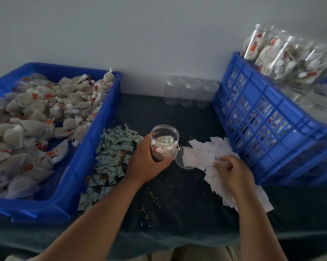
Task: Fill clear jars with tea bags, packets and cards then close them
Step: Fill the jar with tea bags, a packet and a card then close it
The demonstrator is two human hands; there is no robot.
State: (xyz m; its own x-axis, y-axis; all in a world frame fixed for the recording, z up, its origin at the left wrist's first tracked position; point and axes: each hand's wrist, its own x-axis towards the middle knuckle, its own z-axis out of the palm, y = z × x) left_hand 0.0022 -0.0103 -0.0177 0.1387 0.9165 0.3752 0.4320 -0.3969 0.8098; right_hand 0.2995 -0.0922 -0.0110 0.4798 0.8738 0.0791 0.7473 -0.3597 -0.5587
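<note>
My left hand (145,162) grips an open clear jar (164,142) at the middle of the table; tea bags with red tags and a small green-printed packet lie inside it. Its clear lid (184,158) lies flat on the cloth just right of the jar. My right hand (232,171) rests on the pile of white cards (213,153), fingers curled and pinching at a card's edge. A heap of green-grey packets (113,155) lies left of the jar. Tea bags (36,117) fill the blue tray (95,146) at the left.
Three empty clear jars (191,92) stand at the back by the wall. A blue slatted crate (268,117) at the right holds filled jars (283,55), more stacked on top. Loose grains litter the dark cloth (177,194).
</note>
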